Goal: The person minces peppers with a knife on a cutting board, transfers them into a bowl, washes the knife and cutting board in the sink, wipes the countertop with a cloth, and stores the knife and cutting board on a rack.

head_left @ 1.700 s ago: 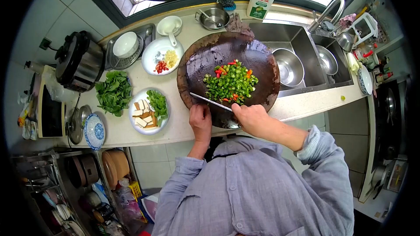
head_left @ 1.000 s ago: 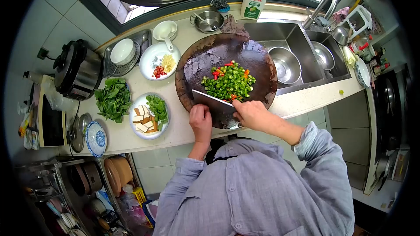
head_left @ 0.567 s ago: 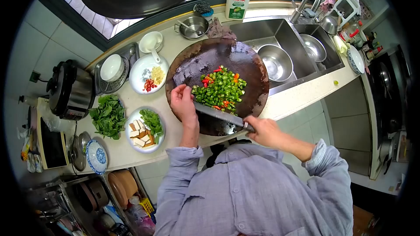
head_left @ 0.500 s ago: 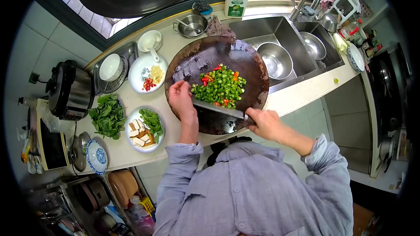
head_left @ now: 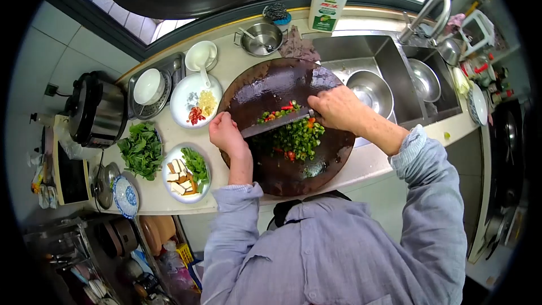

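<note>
A dark round chopping board (head_left: 271,76) bears a pile of chopped green and red peppers (head_left: 299,139). My right hand (head_left: 339,110) is closed on the handle of a cleaver (head_left: 276,123), whose blade lies across the peppers, with some on its far side and most on the near side. My left hand (head_left: 228,134) is at the board's left edge, its fingers pressed together by the blade's far left end. Whether those fingertips touch the blade is hard to tell.
Left of the board are a plate of minced garlic and red pepper (head_left: 186,87), a plate of tofu pieces and greens (head_left: 179,193), leafy greens (head_left: 141,151) and a cooker (head_left: 99,113). Behind stand a small pot (head_left: 262,39) and a white bottle (head_left: 328,3). A sink (head_left: 389,56) holds metal bowls.
The cleaver has gone from the near side of the peppers to across their far part. My right hand has moved up and away from my body; my left hand stays at the board's left edge.
</note>
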A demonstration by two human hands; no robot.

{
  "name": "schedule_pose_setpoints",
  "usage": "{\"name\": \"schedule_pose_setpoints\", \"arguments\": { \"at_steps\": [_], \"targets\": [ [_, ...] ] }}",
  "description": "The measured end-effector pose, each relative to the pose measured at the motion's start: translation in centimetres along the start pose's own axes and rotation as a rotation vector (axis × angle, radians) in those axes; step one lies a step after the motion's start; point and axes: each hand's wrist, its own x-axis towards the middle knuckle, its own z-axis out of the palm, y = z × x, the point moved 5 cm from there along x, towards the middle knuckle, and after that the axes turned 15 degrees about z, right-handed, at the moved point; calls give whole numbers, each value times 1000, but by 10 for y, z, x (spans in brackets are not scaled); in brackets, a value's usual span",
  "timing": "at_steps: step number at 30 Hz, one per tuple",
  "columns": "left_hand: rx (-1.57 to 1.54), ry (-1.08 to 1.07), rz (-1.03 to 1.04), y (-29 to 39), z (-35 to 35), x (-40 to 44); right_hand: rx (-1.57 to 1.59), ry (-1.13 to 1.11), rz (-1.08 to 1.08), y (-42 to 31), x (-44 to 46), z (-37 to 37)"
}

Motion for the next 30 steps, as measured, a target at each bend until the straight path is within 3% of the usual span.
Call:
{"name": "schedule_pose_setpoints", "arguments": {
  "at_steps": [3, 6, 12, 13, 16, 25, 29, 30],
  "targets": [
    [96, 79, 187, 9, 7, -12, 96, -60, 31, 15, -4, 26],
    [101, -12, 90, 6, 4, -7, 152, -62, -3, 21, -5, 30],
    [10, 86, -54, 12, -5, -9, 214, -78, -208, 31, 6, -16],
    [37, 91, -31, 9, -4, -14, 131, -122, -167, 30, 6, -2],
    [130, 112, 155, 7, -4, -32, 209, 25, -169, 41, -11, 28],
    [30, -51, -4, 28, 27, -3, 126, 45, -69, 49, 0, -1],
    [132, 3, 97, -3, 28, -2, 44, -113, 33, 44, -1, 12],
    [124, 4, 133, -2, 28, -8, 69, -63, 27, 42, -7, 17]
  ]
}}
